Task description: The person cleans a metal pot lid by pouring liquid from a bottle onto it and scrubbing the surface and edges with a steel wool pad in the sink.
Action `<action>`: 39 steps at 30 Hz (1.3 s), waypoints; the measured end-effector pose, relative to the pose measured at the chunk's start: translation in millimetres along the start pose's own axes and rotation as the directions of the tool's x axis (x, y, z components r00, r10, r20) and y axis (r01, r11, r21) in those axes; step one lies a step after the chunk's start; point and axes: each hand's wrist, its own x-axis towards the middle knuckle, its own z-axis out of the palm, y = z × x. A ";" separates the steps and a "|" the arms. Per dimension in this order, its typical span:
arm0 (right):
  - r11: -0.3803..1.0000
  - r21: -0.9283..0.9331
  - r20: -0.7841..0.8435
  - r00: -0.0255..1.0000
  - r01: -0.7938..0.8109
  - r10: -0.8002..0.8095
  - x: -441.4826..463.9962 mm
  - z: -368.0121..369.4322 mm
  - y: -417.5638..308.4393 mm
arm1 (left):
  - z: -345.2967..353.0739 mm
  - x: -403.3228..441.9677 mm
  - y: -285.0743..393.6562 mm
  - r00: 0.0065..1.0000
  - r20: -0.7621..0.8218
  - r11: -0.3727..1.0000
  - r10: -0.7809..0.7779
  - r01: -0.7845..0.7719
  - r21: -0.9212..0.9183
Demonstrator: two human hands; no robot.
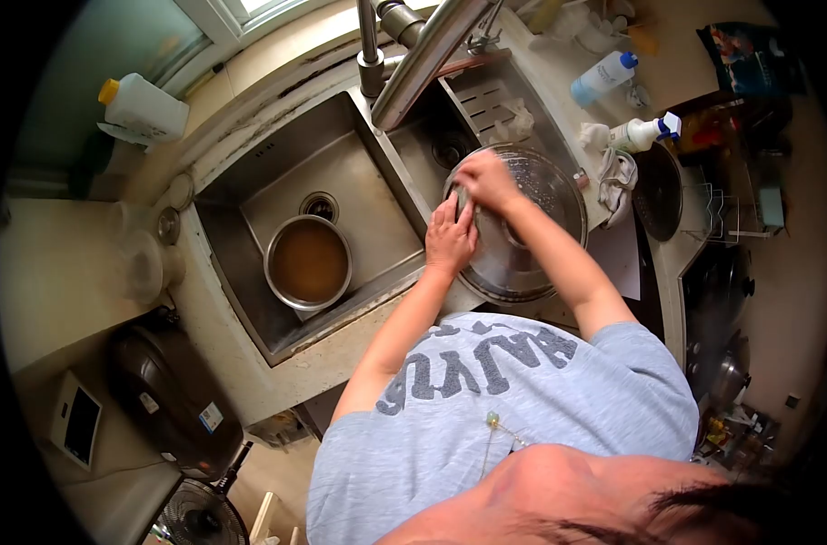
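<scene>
Hands meet at the left edge of a large round lid (554, 202), or what looks like one — broad, glassy and beaded with droplets near its far side. Left hand (451, 238) has its thumb and fingers clamped on the rim, so nearly all of the lid lies to the right of it. Right hand (488, 182) is just beyond the left, against the same stretch of rim; it is blurred, and I cannot tell whether its fingers grip or only press. The right forearm crosses above the lid, which shows on both sides of it. The lid overlaps the right end of the sink, beside the small basin (415, 136), and reaches the near edge of the bench (277, 386).

Well apart from both hands, a metal pot (267, 265) of brown liquid (310, 262) stands in the large basin (373, 218), next to the drain (319, 206). A crumpled cloth (617, 182) lies to the lid's right — near a spray bottle (639, 135).
</scene>
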 end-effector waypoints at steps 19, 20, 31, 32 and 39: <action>0.964 0.090 -0.218 0.940 -0.248 0.262 9.2 -51.7 24.2 | 1.2 47.5 -38.6 0.816 -0.123 0.791 -0.564 0.492 -0.364; 0.970 0.093 -0.208 0.948 -0.227 0.241 10.1 -50.8 13.3 | 0.8 35.6 -43.3 0.729 -0.189 0.723 -0.658 0.540 -0.431; 0.943 -0.183 0.199 0.950 0.279 -0.243 -8.7 10.7 -73.0 | 5.7 5.9 -32.2 0.614 -0.070 0.606 -0.786 0.742 -0.288; 0.943 -0.204 0.224 0.951 0.261 -0.215 -5.0 13.4 -74.6 | 5.7 4.8 -31.9 0.636 -0.034 0.624 -0.771 0.744 -0.240; 0.899 -0.394 -0.125 0.980 -0.190 0.152 92.5 50.5 -33.8 | 2.7 6.0 -25.2 0.668 -0.161 0.680 -0.727 0.668 -0.301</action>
